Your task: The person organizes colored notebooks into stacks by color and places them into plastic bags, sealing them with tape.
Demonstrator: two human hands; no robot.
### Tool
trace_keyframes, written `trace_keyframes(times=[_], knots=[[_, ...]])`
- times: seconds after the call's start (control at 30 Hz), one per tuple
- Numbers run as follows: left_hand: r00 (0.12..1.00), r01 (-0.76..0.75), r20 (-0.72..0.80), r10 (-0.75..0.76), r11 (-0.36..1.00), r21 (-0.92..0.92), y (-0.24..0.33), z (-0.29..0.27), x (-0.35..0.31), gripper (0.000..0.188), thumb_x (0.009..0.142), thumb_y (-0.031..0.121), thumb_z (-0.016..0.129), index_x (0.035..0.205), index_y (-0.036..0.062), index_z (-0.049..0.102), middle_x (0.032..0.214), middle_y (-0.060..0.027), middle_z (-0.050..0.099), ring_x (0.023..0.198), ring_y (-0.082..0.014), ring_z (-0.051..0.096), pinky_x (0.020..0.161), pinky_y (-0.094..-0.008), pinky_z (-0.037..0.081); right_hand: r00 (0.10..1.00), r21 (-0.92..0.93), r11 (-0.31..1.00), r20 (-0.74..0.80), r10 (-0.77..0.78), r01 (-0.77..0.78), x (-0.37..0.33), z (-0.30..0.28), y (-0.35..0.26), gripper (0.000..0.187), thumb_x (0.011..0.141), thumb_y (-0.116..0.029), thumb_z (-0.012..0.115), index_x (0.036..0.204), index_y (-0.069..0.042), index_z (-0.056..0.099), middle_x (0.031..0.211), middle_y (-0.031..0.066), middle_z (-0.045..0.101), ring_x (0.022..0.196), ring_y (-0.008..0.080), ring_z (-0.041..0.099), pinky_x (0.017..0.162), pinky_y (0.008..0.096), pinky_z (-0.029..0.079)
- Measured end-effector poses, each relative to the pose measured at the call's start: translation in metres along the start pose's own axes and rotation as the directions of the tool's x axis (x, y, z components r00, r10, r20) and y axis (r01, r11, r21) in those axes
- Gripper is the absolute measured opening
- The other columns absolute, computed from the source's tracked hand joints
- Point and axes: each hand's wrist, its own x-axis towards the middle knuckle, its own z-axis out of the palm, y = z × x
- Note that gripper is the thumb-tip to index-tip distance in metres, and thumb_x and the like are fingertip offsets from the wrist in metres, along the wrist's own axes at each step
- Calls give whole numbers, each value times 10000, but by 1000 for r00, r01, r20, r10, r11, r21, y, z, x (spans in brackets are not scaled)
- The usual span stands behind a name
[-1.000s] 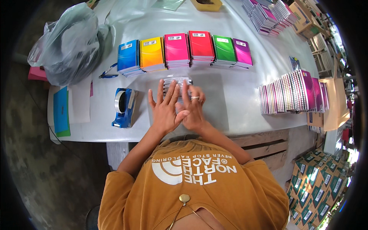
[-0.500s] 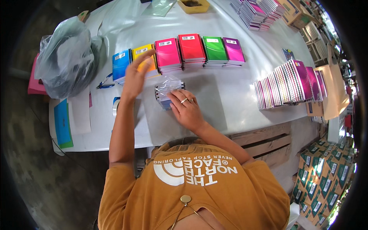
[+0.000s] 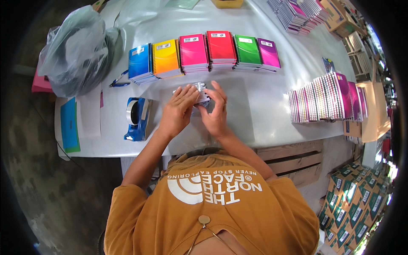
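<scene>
A small pack of notebooks (image 3: 203, 98) in clear plastic film lies on the table in front of me, largely covered by my hands. My left hand (image 3: 177, 109) rests on its top and left side, fingers stretched out flat and close together. At the pack's right end, my right hand (image 3: 216, 114) curls around it, thumb on the near side and bent fingers on the far side. Left of the hands stands a blue tape dispenser (image 3: 137, 119) with a roll of tape. Beyond the pack runs a row of spiral notebook stacks, among them a pink stack (image 3: 194, 50) and a yellow stack (image 3: 166, 56).
A plastic bag (image 3: 76, 55) bulges at the left, near a blue pen (image 3: 119, 80). On the right, a long row of spiral notebooks (image 3: 321, 100) stands near the edge of the covered table (image 3: 272, 127). More notebooks (image 3: 297, 15) are piled at the far right. Patterned cartons (image 3: 352, 204) stand below.
My left hand has come down from above the yellow stack onto the pack, uncovering the tape dispenser. My right hand has shifted to the pack's right end. The view has moved slightly.
</scene>
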Motion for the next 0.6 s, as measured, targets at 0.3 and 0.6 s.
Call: trace_keyframes(times=[0.3, 0.6], knots=[[972, 116, -201, -120, 993, -33, -10, -52, -56, 378, 687, -44, 624, 1051, 56, 641, 1059, -138, 637, 1056, -336, 577, 971, -408, 413, 975, -122, 980, 181, -131, 155, 4, -7, 19, 203, 651, 30, 699, 775, -128, 670, 964, -1, 681, 973, 223, 591, 841, 341, 451], [490, 858, -128, -862, 503, -107, -50, -93, -152, 706, 677, 221, 802, 1259, 25, 454, 1113, -206, 601, 908, -309, 619, 761, -352, 495, 974, -162, 969, 158, -163, 188, 2, -2, 16, 212, 631, 29, 722, 755, -134, 672, 953, 12, 679, 952, 220, 587, 844, 332, 439]])
